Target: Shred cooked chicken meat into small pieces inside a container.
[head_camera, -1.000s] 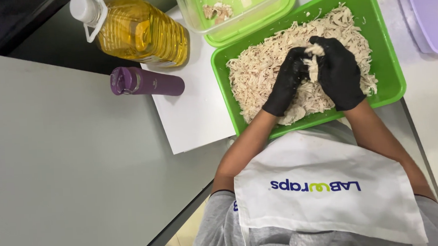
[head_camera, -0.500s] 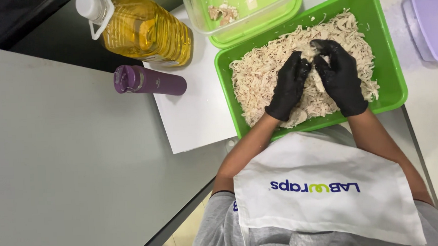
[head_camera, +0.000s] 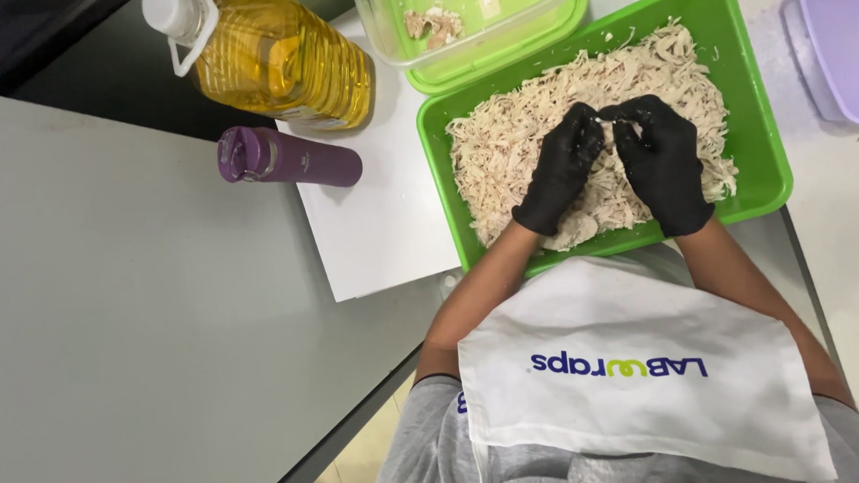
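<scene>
a small strip of pale shredded meat (head_camera: 608, 124) is pinched between the two black-gloved hands, just above the middle of the green tray (head_camera: 760, 107). the left hand (head_camera: 561, 171) has its fingertips closed on one end of the strip and the right hand (head_camera: 662, 161) has its fingers curled shut on the other end; how much of the piece sits inside the right grip is hard to tell, since the glove hides it. the strip looks light, soft and fibrous, likely to tear along its grain and a bit moist and slippery against the gloves, so a fingertip pinch at each end seems the surest hold. below the hands the tray is spread nearly wall to wall with a heap of shredded meat (head_camera: 523, 148), loose and easily scattered.

touching the tray's far edge stands a clear tub with a green lid (head_camera: 497, 42) under it, holding a few larger pale chunks. to the tray's left a white board (head_camera: 380, 224) lies on the counter (head_camera: 141, 335), with a purple bottle (head_camera: 283, 159) on its side at the board's edge and a jug of yellow oil (head_camera: 273, 59) beyond it. to the tray's right sits a lilac container (head_camera: 850, 33). a white apron (head_camera: 642, 368) hangs near the tray's near edge. nothing crowds the hands.
</scene>
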